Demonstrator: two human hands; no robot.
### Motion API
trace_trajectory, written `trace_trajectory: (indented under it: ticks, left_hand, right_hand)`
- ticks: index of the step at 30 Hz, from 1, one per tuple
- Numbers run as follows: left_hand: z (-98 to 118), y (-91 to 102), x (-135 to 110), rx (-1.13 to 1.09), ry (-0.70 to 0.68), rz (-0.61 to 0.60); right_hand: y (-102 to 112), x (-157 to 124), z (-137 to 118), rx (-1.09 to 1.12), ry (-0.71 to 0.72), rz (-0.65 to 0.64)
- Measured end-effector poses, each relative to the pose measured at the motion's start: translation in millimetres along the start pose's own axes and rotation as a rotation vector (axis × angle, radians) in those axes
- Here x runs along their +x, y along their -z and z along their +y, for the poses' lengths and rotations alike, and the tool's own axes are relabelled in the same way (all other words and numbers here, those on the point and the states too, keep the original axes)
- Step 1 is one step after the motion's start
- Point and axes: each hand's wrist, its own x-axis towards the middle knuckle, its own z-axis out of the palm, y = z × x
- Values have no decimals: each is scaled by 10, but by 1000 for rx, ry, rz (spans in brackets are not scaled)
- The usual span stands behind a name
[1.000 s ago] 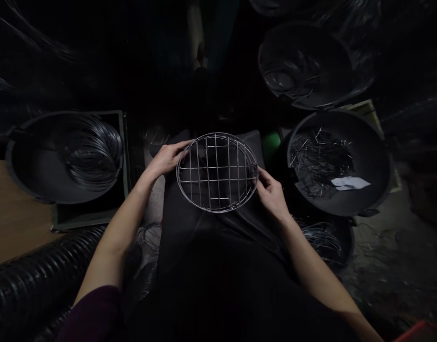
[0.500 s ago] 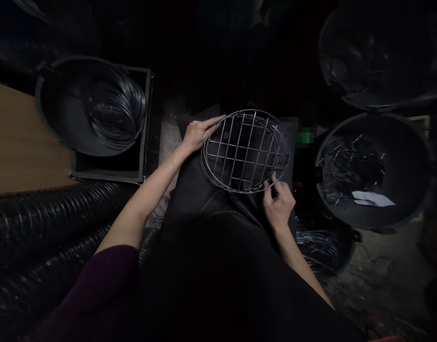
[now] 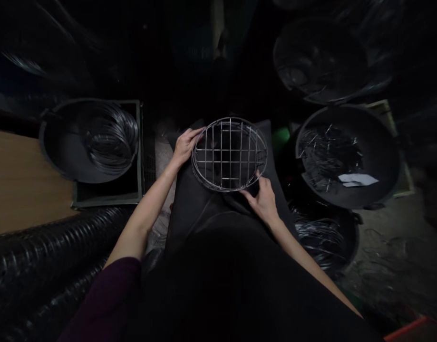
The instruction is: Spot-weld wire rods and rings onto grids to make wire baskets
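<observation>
A round wire rack (image 3: 230, 150), made of crossed metal rods inside wire rings, is held over the dark cloth on my lap (image 3: 207, 213). Several rings seem to lie close together at its rim. My left hand (image 3: 185, 146) grips the upper left of the rim, fingers stretched along it and partly hidden behind. At the lower right, my right hand (image 3: 264, 199) holds the rim, with the thumb below and a finger up against the edge.
To the left, a dark basin with coiled wire (image 3: 113, 137) rests on a green crate (image 3: 141, 156). On the right, another basin (image 3: 382, 156) holds short wire pieces and a white paper (image 3: 357, 180). Below it sits a wire bundle (image 3: 321, 237). Wrapped ringed rolls (image 3: 54, 242) lie lower left.
In view, the rack has shifted left and turned slightly, its rods now straighter. My right hand's thumb has spread along the lower rim. The camera view has shifted too.
</observation>
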Motion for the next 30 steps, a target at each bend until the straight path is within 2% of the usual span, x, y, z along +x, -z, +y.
trace_trajectory:
  ticks: [2,6,7,9,12,16,19,22,25,28,30]
  left_hand:
    - [100,109,61,-82,57,-26]
    - [331,260,189,-151,93,-290]
    - [387,271,209,-131,79,-312]
    - [481,271,223,-65,53,-281]
    - [542,260,195,12,17,-261]
    - [506,256,176,13,-28,-312]
    - [438,224,206,56,-59,-332]
    - [326,146,215,99,-109,-288]
    - [194,48,181,40,-136,-228]
    - [103,-26,136,-36,-149,-178]
    - [74,-46,118,-38,-140,-170]
  right_hand:
    - [166,104,30,149,-25,23]
    - [340,425,-24,456,-169,33]
    - [341,499,-59,524,-193,20]
    - [322,601,-132,609,-213,25]
    - [303,631,-203,618,-179,49]
    - [329,578,-199,520,-89,48]
    - [343,569,-148,475,-77,19]
    - [317,580,-79,452,-86,-47]
    - [237,556,-36,450,-71,-60]
    - [140,425,-68,450,-92,83]
    - [112,275,-119,366,-110,195]
